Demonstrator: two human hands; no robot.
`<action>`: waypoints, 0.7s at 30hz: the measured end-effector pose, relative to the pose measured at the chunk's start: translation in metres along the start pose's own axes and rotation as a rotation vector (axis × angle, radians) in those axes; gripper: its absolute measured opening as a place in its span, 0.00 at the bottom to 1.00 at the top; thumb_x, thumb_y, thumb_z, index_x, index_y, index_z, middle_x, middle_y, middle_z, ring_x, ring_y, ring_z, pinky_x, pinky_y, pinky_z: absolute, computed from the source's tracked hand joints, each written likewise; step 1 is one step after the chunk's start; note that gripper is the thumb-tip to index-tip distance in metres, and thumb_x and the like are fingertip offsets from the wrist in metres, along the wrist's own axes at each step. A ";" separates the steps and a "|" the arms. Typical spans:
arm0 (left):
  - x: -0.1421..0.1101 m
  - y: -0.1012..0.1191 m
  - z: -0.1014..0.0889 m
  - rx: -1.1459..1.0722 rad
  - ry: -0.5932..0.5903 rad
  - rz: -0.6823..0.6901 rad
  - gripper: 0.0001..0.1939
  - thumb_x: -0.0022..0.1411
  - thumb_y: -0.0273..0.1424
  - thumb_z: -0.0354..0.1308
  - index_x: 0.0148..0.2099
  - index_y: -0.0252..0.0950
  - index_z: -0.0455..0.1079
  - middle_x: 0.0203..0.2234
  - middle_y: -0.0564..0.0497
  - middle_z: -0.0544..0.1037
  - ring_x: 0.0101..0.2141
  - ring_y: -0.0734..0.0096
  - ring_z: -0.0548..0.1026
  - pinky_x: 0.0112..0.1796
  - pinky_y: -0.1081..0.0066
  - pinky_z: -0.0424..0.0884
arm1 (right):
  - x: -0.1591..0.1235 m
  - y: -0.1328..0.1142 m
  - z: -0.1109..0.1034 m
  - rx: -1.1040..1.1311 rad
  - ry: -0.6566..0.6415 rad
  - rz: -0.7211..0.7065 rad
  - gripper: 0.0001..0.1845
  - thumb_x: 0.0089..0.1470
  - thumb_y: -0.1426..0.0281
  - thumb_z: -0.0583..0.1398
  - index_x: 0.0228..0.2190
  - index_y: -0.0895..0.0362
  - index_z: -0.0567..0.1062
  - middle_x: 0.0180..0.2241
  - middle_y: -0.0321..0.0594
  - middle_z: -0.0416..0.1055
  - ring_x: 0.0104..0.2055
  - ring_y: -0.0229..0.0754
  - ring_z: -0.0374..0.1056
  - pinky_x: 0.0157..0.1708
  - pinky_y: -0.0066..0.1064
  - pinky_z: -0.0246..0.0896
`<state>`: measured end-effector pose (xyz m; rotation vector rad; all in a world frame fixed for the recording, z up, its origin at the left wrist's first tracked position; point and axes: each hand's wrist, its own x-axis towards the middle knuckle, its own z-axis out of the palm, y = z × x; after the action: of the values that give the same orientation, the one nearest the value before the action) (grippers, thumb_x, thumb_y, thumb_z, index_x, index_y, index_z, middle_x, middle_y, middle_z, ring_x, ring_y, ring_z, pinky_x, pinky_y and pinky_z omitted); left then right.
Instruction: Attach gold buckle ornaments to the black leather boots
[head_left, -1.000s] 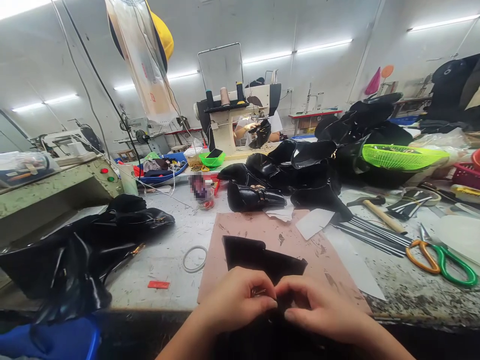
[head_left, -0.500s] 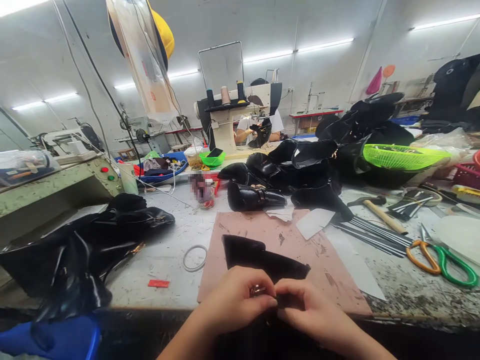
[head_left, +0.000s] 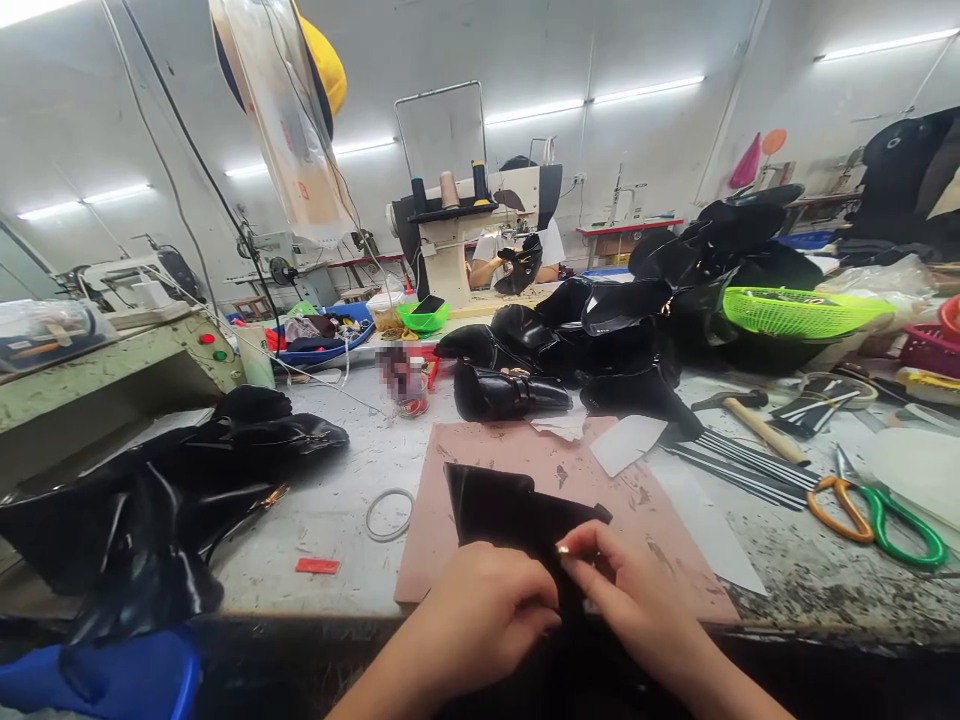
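A black leather piece, which looks like part of a boot upper, lies on the pink board and runs toward me under my hands. My left hand is closed over its near part, fingers curled in; what sits between the fingertips is largely hidden. Just to the right, my right hand pinches a small shiny gold-coloured metal piece between thumb and forefinger, above the leather. Whether that metal is fixed to the leather I cannot tell. Below the hands, the dark area hides where the leather ends.
Under the leather is the pink board. Scissors, a hammer and striped strips lie right. Black boot uppers are piled behind; more leather lies left. A grey ring is nearer. Someone sits behind the sewing machine.
My hands, together before, have moved slightly apart. The right one has risen, with the gold-coloured piece showing at its fingertips. The black leather has shifted a little on the board.
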<state>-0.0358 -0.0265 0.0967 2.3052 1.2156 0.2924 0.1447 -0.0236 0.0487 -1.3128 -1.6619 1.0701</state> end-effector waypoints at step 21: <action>0.007 -0.013 -0.005 -0.261 0.045 -0.112 0.02 0.55 0.27 0.58 0.30 0.37 0.72 0.25 0.58 0.75 0.28 0.77 0.69 0.29 0.79 0.60 | 0.003 -0.002 0.003 0.086 0.105 -0.380 0.05 0.55 0.68 0.56 0.32 0.54 0.72 0.34 0.40 0.76 0.34 0.40 0.73 0.34 0.29 0.70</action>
<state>-0.0428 -0.0135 0.0938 2.0103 1.2436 0.4378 0.1405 -0.0219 0.0500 -0.9321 -1.6804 0.8207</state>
